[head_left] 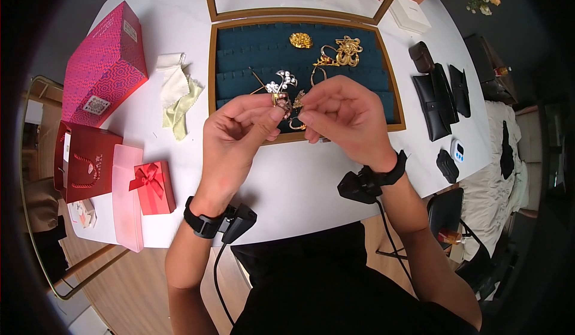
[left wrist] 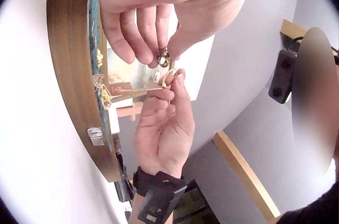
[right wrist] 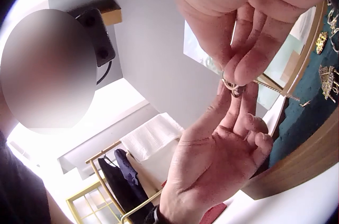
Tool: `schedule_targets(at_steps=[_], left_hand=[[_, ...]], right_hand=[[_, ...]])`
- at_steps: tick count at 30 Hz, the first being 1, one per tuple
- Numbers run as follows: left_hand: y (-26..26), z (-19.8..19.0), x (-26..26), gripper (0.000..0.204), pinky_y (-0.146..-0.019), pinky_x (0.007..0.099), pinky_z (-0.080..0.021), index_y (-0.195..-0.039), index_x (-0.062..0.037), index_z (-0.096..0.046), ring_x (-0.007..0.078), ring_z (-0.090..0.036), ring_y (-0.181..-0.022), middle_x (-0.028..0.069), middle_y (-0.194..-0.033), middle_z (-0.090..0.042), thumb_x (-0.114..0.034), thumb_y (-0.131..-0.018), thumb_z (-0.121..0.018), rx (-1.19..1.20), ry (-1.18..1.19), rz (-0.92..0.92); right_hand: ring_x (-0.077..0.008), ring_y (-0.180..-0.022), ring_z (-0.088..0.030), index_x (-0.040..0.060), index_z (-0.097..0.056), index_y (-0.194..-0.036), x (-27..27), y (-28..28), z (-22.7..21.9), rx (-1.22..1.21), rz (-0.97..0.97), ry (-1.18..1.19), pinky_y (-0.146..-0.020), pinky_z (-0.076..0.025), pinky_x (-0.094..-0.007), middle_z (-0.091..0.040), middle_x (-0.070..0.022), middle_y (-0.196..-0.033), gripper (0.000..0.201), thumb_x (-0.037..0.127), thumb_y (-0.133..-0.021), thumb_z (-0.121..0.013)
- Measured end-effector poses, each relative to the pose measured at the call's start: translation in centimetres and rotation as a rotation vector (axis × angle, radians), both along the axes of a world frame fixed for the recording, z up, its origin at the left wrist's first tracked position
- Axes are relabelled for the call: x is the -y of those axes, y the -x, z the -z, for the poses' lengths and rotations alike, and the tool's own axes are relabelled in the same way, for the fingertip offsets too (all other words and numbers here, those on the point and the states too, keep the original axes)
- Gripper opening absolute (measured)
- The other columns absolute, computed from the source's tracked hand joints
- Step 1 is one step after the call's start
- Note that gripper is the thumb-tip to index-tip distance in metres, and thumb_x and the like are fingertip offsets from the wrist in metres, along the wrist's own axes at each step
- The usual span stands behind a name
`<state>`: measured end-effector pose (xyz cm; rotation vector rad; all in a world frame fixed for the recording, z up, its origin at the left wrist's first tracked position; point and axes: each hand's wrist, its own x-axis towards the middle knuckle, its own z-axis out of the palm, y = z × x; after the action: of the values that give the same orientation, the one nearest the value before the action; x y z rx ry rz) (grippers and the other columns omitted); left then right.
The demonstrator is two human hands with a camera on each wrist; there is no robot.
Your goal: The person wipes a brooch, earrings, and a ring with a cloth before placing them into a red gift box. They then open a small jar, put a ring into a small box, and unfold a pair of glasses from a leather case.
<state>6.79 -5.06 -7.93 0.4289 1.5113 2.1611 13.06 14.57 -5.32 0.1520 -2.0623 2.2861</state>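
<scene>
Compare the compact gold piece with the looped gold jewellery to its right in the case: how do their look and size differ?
The compact gold piece is a bumpy oval; the looped gold jewellery shows open loops.
The compact gold piece looks smaller than the looped gold jewellery.
Both are gold and lie on the teal lining.

A white table (head_left: 281,197) with a curved edge stands on a pale wood floor (head_left: 144,275), with a black chair (head_left: 446,209) at its near right and rumpled white bedding (head_left: 479,185) beyond the right edge. Plain grey walls (right wrist: 148,49) rise behind in the right-wrist view, where dark clothes (right wrist: 114,187) hang on a rack (right wrist: 104,152) near a yellow-framed, gridded panel (right wrist: 78,198). Bright light whitens that view's upper left corner.
</scene>
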Motion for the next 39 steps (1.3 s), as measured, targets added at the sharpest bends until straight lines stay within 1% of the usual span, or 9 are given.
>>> schedule_targets(at_steps=[4,6,10,13,18,21,31,37,39], left_hand=[[-0.3,0.0,-0.3,0.02,-0.07,0.0222,-0.052,-0.11,-0.001,-0.067,0.0071,-0.064,-0.081,0.0055,-0.101,-0.073,-0.004,-0.091,-0.069,0.009,0.006,0.002],[-0.4,-0.2,-0.4,0.019,-0.071,0.0227,-0.051,-0.11,-0.0013,-0.067,0.0092,-0.063,-0.074,0.0054,-0.094,-0.073,-0.005,-0.091,-0.069,0.002,0.014,-0.013],[-0.4,-0.2,-0.3,0.018,-0.071,0.0228,-0.051,-0.109,-0.0013,-0.068,0.0093,-0.063,-0.074,0.0058,-0.094,-0.073,-0.005,-0.091,-0.07,0.003,0.034,-0.01],[-0.3,-0.1,-0.2,0.019,-0.072,0.0225,-0.053,-0.109,0.0,-0.068,0.0078,-0.064,-0.08,0.0068,-0.1,-0.073,-0.004,-0.09,-0.07,0.009,0.013,0.014],[-0.3,0.2,-0.2,0.022,-0.082,0.0261,-0.057,-0.11,0.0019,-0.067,0.0134,-0.07,-0.09,0.0113,-0.101,-0.073,0.002,-0.088,-0.07,0.013,-0.011,0.026],[-0.6,-0.4,-0.5,0.02,-0.078,0.0263,-0.056,-0.108,0.0009,-0.068,0.0138,-0.07,-0.083,0.0094,-0.098,-0.073,-0.001,-0.088,-0.071,-0.012,-0.021,0.004],[-0.4,-0.3,-0.5,0.021,-0.083,0.0288,-0.057,-0.109,0.0021,-0.067,0.0165,-0.071,-0.088,0.0119,-0.101,-0.073,0.002,-0.088,-0.069,0.038,0.002,0.001],[-0.1,-0.2,-0.3,0.018,-0.084,0.0309,-0.057,-0.109,0.003,-0.067,0.0184,-0.07,-0.09,0.0138,-0.101,-0.073,-0.003,-0.092,-0.066,0.04,-0.042,-0.037],[-0.1,-0.2,-0.3,0.018,-0.084,0.0314,-0.057,-0.108,0.0031,-0.067,0.0188,-0.07,-0.091,0.0144,-0.1,-0.072,-0.004,-0.092,-0.066,0.086,-0.05,-0.03]], right_hand=[[-0.0114,-0.077,-0.068,-0.0027,-0.059,-0.109,0.3,0.0,0.2,-0.049,0.027,0.036,-0.065,-0.058,-0.0234,-0.067,-0.0088,-0.091,0.02,-0.003,-0.09,-0.066],[-0.0113,-0.078,-0.068,-0.0026,-0.059,-0.108,0.2,0.0,0.2,-0.042,0.044,0.039,-0.066,-0.057,-0.0233,-0.067,-0.0082,-0.09,0.019,-0.003,-0.09,-0.065],[-0.0108,-0.078,-0.068,-0.0018,-0.06,-0.108,0.3,0.1,0.4,-0.057,0.079,-0.009,-0.067,-0.056,-0.0226,-0.068,-0.0069,-0.09,0.018,-0.003,-0.09,-0.066],[-0.0097,-0.078,-0.067,-0.0011,-0.061,-0.106,0.5,0.1,0.5,-0.054,0.08,-0.038,-0.067,-0.055,-0.0217,-0.068,-0.0059,-0.091,0.017,-0.002,-0.09,-0.066],[-0.0089,-0.081,-0.067,-0.0007,-0.061,-0.104,0.6,0.1,0.7,-0.046,0.083,-0.081,-0.07,-0.054,-0.0215,-0.069,-0.006,-0.091,0.017,-0.002,-0.089,-0.068],[-0.0092,-0.082,-0.067,-0.0003,-0.062,-0.103,0.8,0.2,0.9,-0.084,0.106,-0.096,-0.07,-0.054,-0.0218,-0.069,-0.006,-0.091,0.017,-0.002,-0.088,-0.069],[-0.0092,-0.082,-0.067,-0.0012,-0.063,-0.101,1.1,0.2,1.1,-0.104,0.125,-0.122,-0.071,-0.056,-0.0225,-0.069,-0.006,-0.091,0.015,-0.002,-0.087,-0.07],[-0.012,-0.079,-0.068,0.0017,-0.067,-0.1,1.4,0.2,1.0,-0.252,0.168,-0.322,-0.069,-0.056,-0.0229,-0.068,-0.0058,-0.091,0.025,0.004,-0.079,-0.079],[-0.0128,-0.076,-0.068,0.0041,-0.068,-0.101,1.5,0.4,1.1,-0.337,0.202,-0.503,-0.067,-0.055,-0.0234,-0.068,-0.0052,-0.091,0.028,0.006,-0.077,-0.082]])
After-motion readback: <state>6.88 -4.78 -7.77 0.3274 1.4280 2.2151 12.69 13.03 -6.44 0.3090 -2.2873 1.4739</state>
